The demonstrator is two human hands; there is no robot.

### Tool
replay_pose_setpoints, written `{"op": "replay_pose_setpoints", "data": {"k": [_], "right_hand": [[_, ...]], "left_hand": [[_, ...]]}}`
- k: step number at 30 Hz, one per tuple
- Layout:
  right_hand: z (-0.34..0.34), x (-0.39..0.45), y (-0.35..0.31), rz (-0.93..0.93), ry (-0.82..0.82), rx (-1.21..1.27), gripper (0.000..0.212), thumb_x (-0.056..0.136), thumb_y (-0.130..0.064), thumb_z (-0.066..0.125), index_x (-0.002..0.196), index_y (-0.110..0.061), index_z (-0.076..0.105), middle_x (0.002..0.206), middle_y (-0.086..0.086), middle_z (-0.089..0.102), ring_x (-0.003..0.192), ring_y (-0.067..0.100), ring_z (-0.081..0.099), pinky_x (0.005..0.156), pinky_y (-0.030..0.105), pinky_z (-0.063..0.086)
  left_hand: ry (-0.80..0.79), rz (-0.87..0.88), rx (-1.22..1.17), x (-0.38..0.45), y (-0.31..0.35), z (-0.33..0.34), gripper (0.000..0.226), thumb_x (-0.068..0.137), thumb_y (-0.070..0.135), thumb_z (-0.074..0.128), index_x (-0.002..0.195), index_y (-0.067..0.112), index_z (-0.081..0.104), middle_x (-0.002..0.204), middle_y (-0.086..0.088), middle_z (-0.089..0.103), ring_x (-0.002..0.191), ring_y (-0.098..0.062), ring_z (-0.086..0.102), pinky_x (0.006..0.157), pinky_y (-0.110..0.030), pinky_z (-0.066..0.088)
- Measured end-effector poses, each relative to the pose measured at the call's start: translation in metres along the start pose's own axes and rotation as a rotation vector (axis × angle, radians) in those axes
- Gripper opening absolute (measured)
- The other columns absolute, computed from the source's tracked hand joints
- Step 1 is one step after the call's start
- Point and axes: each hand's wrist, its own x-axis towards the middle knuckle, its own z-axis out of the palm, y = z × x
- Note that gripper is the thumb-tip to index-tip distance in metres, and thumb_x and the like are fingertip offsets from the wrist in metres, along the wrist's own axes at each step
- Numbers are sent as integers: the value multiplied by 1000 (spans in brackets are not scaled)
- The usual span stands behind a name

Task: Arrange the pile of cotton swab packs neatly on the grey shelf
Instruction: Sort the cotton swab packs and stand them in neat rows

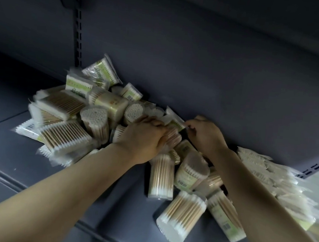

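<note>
A person's two bare forearms reach forward and up onto a grey metal shelf (17, 147), seen from above and behind the hands. A loose pile of cotton swab packs (100, 123) lies heaped on the shelf against its dark grey back panel (198, 66), spreading from left of centre across to the right edge.

The left hand (143, 137) is in the middle of the heap, knuckles up, its fingers curled down over a flat pack of wooden-stick swabs (172, 135) and gripping it. The right hand (204, 132) is just beside it, close to the back panel, its fingertips pinching the edge of a small flat pack with a green label (176, 122). The two hands are nearly touching.

The pile mixes several kinds. On the left lie flat rectangular bags of swabs (64, 137), stacked crookedly, with two green-and-white bags (101, 71) propped up at the back. In the centre and front are clear round tubs of swabs on their sides, one tub (181, 219) rolled nearest the shelf's front edge with its white tips facing out. To the right, beyond the right forearm, a flatter spread of pale plastic packets (276, 181) fans along the shelf.

A slotted upright rail (79, 36) runs up the back panel at left, and another shelf's underside (242, 4) hangs overhead in shadow.
</note>
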Motion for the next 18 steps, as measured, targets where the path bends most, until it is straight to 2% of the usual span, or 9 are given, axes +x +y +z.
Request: {"op": "replay_pose_setpoints", "data": {"k": [4,6,9,11,14,18], "right_hand": [[2,-7,4,24,-39,-36,26,89,-26,56,110,-13,64,110,8,54,101,25,55,83,35,46],[5,-10,4,41,-48,-79,25,91,-29,53,106,-12,63,109,8,54,101,26,54,79,34,44],[7,-10,2,115,106,9,19,91,-24,50,100,-9,59,105,11,58,97,30,55,69,32,38],[6,-7,-1,93,142,43,21,90,-22,52,107,-11,57,110,11,58,99,30,55,71,33,40],[7,-3,-4,39,128,27,31,90,-21,51,121,-17,55,120,9,54,109,28,52,80,35,44],[11,2,-4,27,123,36,30,91,-21,49,120,-19,56,117,8,53,108,28,52,81,34,45]], "left_hand": [[8,-15,-15,-1,2,0,57,93,43,14,126,17,53,130,-1,53,123,-18,44,109,-29,21],[13,-28,-18,0,2,-1,53,94,38,17,123,17,55,126,-2,55,119,-19,46,108,-29,24],[34,-51,-8,1,1,-2,41,97,33,27,118,16,57,122,-1,56,115,-19,47,103,-27,26],[38,-62,10,1,2,-4,36,97,35,32,114,15,57,119,-2,57,112,-19,49,98,-26,29],[31,-73,27,1,3,-6,35,96,38,37,117,15,54,121,-1,54,113,-19,48,94,-25,32],[26,-99,-8,1,1,-9,37,93,41,44,119,16,56,123,0,54,113,-18,48,89,-24,33]]}}
